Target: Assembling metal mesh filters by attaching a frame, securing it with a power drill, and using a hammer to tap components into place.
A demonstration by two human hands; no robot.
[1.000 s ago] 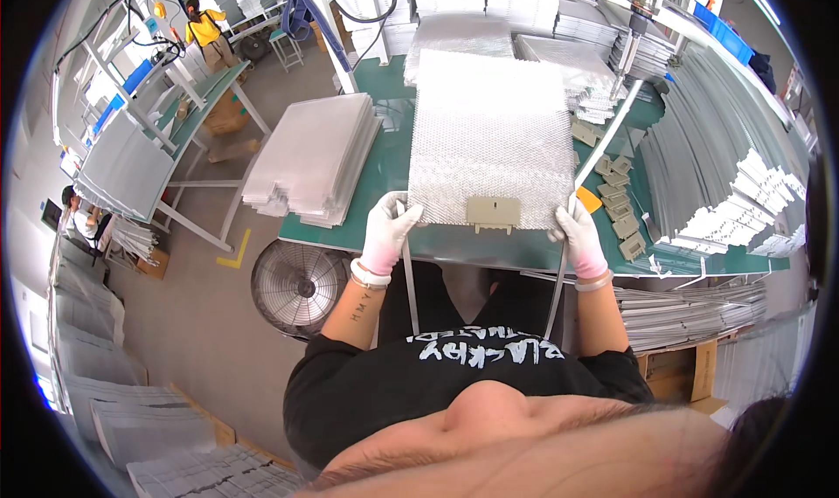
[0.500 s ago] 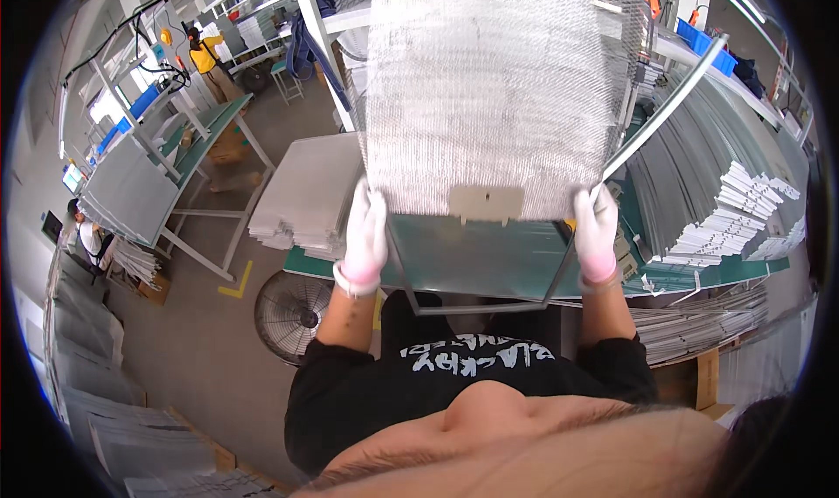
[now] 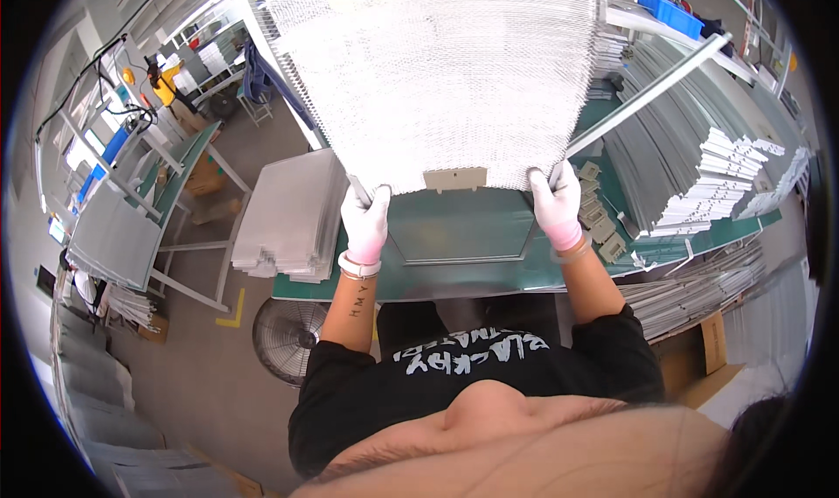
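Note:
A large silvery mesh panel [image 3: 446, 87] is held up in front of me, tilted, its top running out of view. My left hand [image 3: 365, 224], in a white and pink glove, is closed on its lower left corner, thumb on top. At the lower right corner, my right hand [image 3: 558, 208], gloved alike, grips the panel too. A beige plastic plate [image 3: 454, 179] sits at the middle of the panel's lower edge. Below it shows a thin grey frame [image 3: 463, 260] over the green table [image 3: 419, 280]; whether the frame touches the table I cannot tell. My fingertips are hidden behind the panel.
Several beige plastic pieces [image 3: 603, 223] lie right of my right hand. Stacked grey panels [image 3: 284, 214] stand at the left and a tall stack [image 3: 690, 148] at the right. A pale bar [image 3: 651, 96] slants at the right. A floor fan [image 3: 287, 336] stands lower left. One person [image 3: 166, 87] works far left.
The panel and both hands have shifted a little left in view. The grey frame, which reached past the table's near edge, now appears farther from me. More beige pieces show at the right.

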